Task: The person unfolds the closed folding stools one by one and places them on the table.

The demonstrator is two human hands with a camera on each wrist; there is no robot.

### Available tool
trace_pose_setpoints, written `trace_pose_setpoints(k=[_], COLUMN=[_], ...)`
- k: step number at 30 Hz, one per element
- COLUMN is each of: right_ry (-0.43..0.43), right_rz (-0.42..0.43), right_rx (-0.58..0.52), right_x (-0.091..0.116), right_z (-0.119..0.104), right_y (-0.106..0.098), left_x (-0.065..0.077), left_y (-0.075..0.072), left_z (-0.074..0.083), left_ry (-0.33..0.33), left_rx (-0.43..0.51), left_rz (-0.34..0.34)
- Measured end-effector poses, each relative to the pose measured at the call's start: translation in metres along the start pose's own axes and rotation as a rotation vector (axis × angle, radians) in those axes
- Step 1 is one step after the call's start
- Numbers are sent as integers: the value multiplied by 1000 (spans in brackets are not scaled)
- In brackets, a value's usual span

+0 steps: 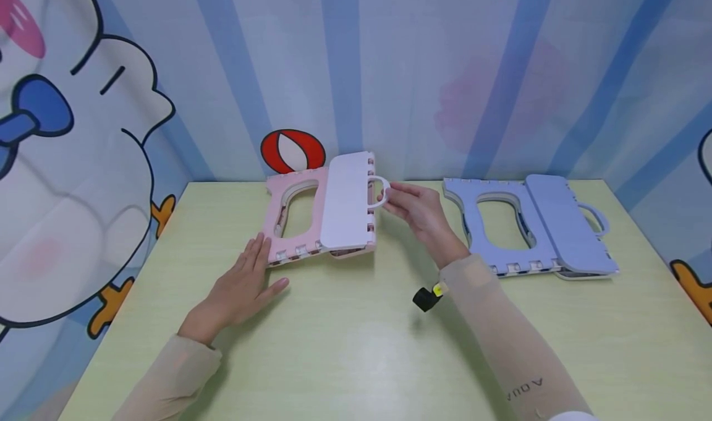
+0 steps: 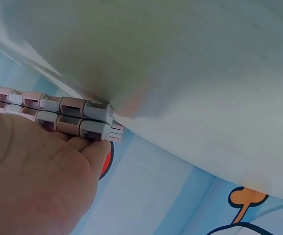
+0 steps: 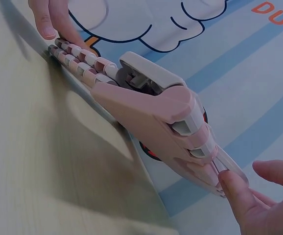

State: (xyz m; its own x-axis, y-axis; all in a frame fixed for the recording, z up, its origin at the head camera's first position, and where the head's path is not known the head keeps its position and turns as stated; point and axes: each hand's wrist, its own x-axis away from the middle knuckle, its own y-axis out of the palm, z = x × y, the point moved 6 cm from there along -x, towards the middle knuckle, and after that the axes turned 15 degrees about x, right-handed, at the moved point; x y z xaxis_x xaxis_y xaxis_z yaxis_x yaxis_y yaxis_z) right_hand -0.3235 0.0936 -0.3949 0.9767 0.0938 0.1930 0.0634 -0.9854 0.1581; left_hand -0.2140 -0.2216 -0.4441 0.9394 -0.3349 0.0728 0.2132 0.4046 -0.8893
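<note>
A pink and white folding step stool [image 1: 347, 204], folded nearly flat, is at the back middle of the table in the head view. At its right end, my right hand [image 1: 417, 214] pinches the white loop handle [image 1: 378, 192]. That end is raised above the tabletop in the right wrist view, casting a shadow beneath. My left hand [image 1: 239, 288] lies along the stool's left edge, fingers straight and thumb spread out. The left wrist view has its fingers beside the row of pink and white hinges [image 2: 73, 110].
To the right lies a blue folding step stool [image 1: 567, 223], also folded, its handle pointing right. A pale green table [image 1: 356, 359] carries both stools. Behind it hangs a striped cartoon backdrop [image 1: 389, 68]. A small black device [image 1: 425, 298] is attached at my right wrist.
</note>
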Motion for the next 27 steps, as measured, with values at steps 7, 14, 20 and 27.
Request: trace_pose_setpoints(k=[7, 14, 20, 27], right_ry=[-14, -30, -38, -24], right_rz=[-13, -28, -23, -19], right_rx=[-17, -21, -36, -52], right_x=[3, 5, 7, 8], right_z=[-8, -14, -19, -25], right_y=[2, 4, 5, 6], left_x=[0, 1, 1, 2], left_y=[0, 1, 2, 2], left_z=[1, 0, 0, 1], left_ry=[0, -7, -1, -3], left_rx=[21, 42, 58, 81], left_rz=[-3, -3, 0, -1])
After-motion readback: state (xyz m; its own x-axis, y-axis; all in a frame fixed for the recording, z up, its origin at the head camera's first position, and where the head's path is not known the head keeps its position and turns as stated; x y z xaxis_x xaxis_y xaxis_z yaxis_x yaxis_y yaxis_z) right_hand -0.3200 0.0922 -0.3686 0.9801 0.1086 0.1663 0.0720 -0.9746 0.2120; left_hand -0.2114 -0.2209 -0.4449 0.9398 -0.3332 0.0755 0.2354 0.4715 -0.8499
